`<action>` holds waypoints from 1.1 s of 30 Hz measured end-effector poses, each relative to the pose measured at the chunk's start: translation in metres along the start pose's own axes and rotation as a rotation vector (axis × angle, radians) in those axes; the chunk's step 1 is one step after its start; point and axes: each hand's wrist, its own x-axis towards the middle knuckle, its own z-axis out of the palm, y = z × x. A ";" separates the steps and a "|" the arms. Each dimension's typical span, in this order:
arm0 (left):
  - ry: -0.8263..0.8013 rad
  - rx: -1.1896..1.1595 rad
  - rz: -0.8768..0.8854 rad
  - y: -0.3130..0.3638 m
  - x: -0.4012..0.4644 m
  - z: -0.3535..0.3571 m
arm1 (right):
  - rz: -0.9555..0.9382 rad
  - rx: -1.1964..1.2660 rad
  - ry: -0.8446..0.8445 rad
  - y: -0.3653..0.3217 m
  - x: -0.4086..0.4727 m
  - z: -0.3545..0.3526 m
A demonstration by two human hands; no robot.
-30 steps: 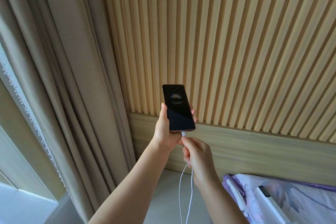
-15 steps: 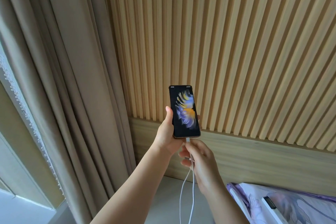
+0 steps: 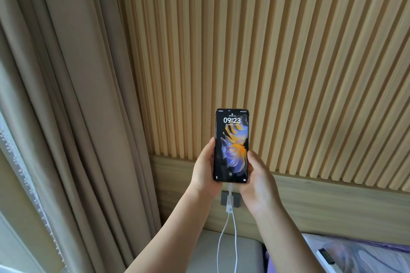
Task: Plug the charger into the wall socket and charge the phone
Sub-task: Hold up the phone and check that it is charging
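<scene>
Your left hand [image 3: 203,173] and right hand [image 3: 258,180] both grasp the black lit-screen phone [image 3: 231,146], upright before the slatted wall. The white cable [image 3: 233,232] runs from its base to the white charger [image 3: 229,203] in the grey wall socket [image 3: 237,200]. Keep slack; avoid tugging.

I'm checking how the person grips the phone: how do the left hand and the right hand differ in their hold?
The left hand wraps the phone from the left edge, its thumb reaching higher up that side; the right hand cups the right edge lower down. The left hand sits nearer the curtain; the right hand is nearer the bed. Both hold the phone upright, screen lit, with the white cable hanging from its bottom between them.
</scene>
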 end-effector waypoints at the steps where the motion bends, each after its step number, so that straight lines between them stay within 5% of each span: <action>1: -0.008 0.003 0.009 0.001 0.001 0.003 | -0.004 0.003 -0.005 -0.002 0.001 0.001; 33: -0.020 -0.016 -0.010 -0.001 0.002 0.028 | -0.051 0.016 -0.025 -0.025 -0.002 -0.009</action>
